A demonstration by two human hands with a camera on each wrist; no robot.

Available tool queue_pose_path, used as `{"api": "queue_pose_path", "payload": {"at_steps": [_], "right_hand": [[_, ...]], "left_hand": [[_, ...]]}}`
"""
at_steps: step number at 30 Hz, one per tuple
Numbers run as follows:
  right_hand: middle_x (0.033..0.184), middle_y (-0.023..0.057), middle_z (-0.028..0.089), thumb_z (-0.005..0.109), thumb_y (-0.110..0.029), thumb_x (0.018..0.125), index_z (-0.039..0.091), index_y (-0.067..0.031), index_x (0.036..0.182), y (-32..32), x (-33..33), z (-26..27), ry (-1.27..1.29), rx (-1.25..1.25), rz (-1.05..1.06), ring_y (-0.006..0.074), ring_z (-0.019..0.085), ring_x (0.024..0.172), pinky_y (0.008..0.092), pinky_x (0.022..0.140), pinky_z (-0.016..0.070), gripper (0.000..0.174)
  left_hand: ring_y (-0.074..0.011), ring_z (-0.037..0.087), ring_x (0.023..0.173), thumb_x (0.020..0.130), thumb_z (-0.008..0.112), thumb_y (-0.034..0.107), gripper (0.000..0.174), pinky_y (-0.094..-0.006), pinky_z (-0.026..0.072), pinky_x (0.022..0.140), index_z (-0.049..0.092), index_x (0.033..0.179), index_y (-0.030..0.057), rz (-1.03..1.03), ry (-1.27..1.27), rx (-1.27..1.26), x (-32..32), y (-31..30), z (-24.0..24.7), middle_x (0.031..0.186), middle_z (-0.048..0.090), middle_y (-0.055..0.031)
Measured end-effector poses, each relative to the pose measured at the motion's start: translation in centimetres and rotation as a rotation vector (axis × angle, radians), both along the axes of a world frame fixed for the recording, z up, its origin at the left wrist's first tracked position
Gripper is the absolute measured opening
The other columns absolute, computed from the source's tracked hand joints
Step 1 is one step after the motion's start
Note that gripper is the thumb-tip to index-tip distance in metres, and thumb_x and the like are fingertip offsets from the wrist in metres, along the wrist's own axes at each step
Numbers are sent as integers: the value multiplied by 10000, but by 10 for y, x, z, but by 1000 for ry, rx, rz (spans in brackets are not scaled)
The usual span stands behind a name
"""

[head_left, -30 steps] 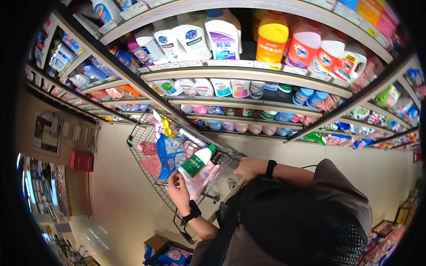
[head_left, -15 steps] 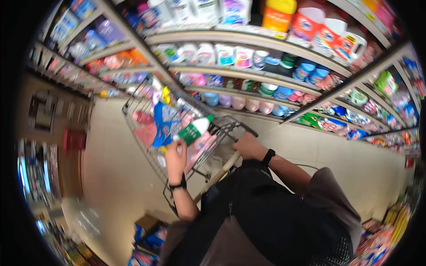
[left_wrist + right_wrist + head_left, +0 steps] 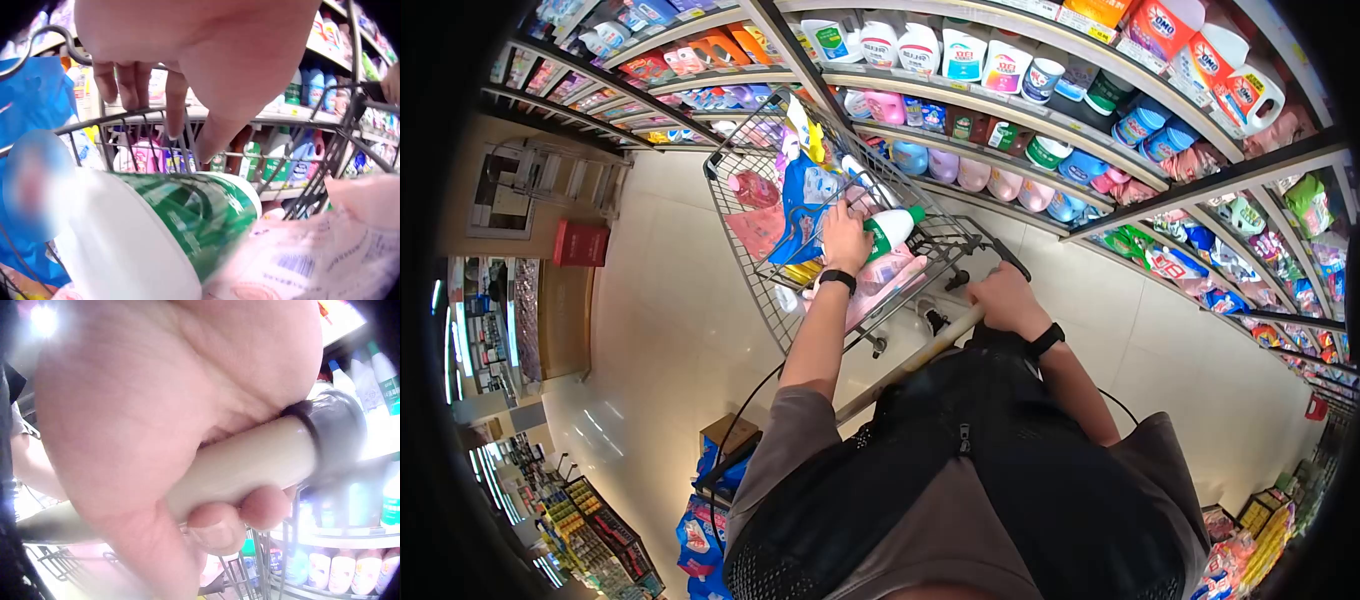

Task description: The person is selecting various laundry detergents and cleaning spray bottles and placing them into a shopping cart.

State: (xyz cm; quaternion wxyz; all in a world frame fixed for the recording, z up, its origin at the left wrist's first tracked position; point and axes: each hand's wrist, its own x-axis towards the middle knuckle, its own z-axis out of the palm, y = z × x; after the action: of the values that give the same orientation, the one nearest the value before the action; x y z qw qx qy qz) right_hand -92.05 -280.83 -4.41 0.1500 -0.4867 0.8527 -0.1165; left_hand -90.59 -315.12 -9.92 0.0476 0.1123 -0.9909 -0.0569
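A white bottle with a green label and green cap (image 3: pixel 891 232) lies tilted in the shopping cart (image 3: pixel 752 290), beside pink packages (image 3: pixel 887 290). My left hand (image 3: pixel 847 238) is over the cart, overlapping the bottle's near end in the head view. In the left wrist view its fingers (image 3: pixel 175 103) hang loosely down above the bottle's green label (image 3: pixel 200 209), with a gap between fingers and bottle. My right hand (image 3: pixel 1010 297) grips the pale cart handle (image 3: pixel 250 459), fingers curled round the bar close to its dark end fitting.
Also in the cart are a blue bag (image 3: pixel 799 215), a yellow item (image 3: pixel 813 145) and a pink bottle (image 3: pixel 752 188). Shelves of detergent bottles (image 3: pixel 960 60) run along the cart's far side. Blue packs (image 3: pixel 698 540) stand on the floor at the lower left.
My left hand has let go of the bottle, which now lies in the cart, and has moved forward over it. The right hand stays on the handle. The head view has shifted.
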Motion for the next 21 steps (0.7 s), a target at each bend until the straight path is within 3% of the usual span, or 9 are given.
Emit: {"api": "queue_pose_path", "payload": {"at_steps": [4, 7, 9, 12, 14, 17, 18, 19, 21], "right_hand": [[663, 69, 673, 748, -120, 697, 671, -160, 773, 5, 1, 9, -32, 39, -10, 288, 677, 693, 405, 798, 433, 116], [655, 74, 668, 736, -132, 699, 656, -153, 740, 10, -8, 2, -32, 10, -19, 289, 676, 689, 407, 793, 434, 93], [651, 78, 665, 727, -142, 701, 648, -150, 724, 19, -10, -3, -6, -44, -32, 289, 675, 687, 407, 790, 436, 82], [633, 86, 660, 684, -193, 715, 639, -147, 711, 23, -3, -4, -27, -166, -54, 305, 661, 639, 408, 786, 437, 64], [632, 88, 660, 685, -190, 709, 643, -143, 725, 32, -4, -4, -16, -171, -34, 303, 662, 637, 407, 788, 437, 65], [634, 88, 662, 690, -178, 695, 648, -133, 752, 46, -5, -8, 11, -196, 12, 293, 669, 648, 406, 791, 436, 84], [637, 87, 663, 693, -170, 687, 650, -125, 764, 52, -4, -8, 25, -215, 39, 285, 674, 660, 405, 793, 436, 99], [637, 87, 663, 693, -170, 687, 650, -125, 764, 58, -5, -8, 24, -219, 34, 285, 674, 660, 405, 793, 436, 99], [636, 77, 664, 696, -156, 680, 653, -106, 796, 71, -1, -6, 32, -247, 94, 273, 679, 663, 395, 793, 437, 133]], "left_hand": [[-369, 585, 1167, 754, 831, 141, 403, -471, 504, 991, 688, 1122, 61, -155, 203, 43, 5, 9, -2, 1301, 563, -167], [-381, 602, 1140, 780, 813, 136, 398, -473, 512, 991, 671, 1146, 67, -234, 141, 135, -14, 13, 0, 1253, 582, -174], [-387, 617, 1135, 762, 845, 206, 515, -465, 520, 987, 639, 1215, 70, -148, -22, 211, -30, 18, -8, 1210, 618, -179], [-363, 629, 1161, 718, 889, 300, 634, -447, 530, 1003, 634, 1248, 62, -53, -154, 76, -41, 35, -32, 1246, 618, -189], [-322, 638, 1225, 705, 903, 391, 749, -413, 539, 1032, 598, 1304, 62, 125, -418, 31, -52, 51, -39, 1311, 625, -142], [-303, 644, 1243, 659, 927, 439, 846, -407, 556, 1014, 580, 1322, 43, 151, -573, 16, -72, 73, -16, 1341, 635, -150], [-321, 573, 1349, 617, 928, 505, 1032, -434, 479, 1117, 492, 1430, 43, 189, -714, 56, -75, 76, -15, 1389, 629, -154], [-321, 573, 1349, 617, 928, 505, 1032, -434, 479, 1117, 492, 1430, 43, 186, -716, 50, -74, 85, -16, 1389, 629, -154], [-343, 471, 1441, 612, 907, 566, 1183, -468, 347, 1217, 377, 1518, 20, 180, -773, -115, -59, 106, -13, 1473, 577, -155]]}}
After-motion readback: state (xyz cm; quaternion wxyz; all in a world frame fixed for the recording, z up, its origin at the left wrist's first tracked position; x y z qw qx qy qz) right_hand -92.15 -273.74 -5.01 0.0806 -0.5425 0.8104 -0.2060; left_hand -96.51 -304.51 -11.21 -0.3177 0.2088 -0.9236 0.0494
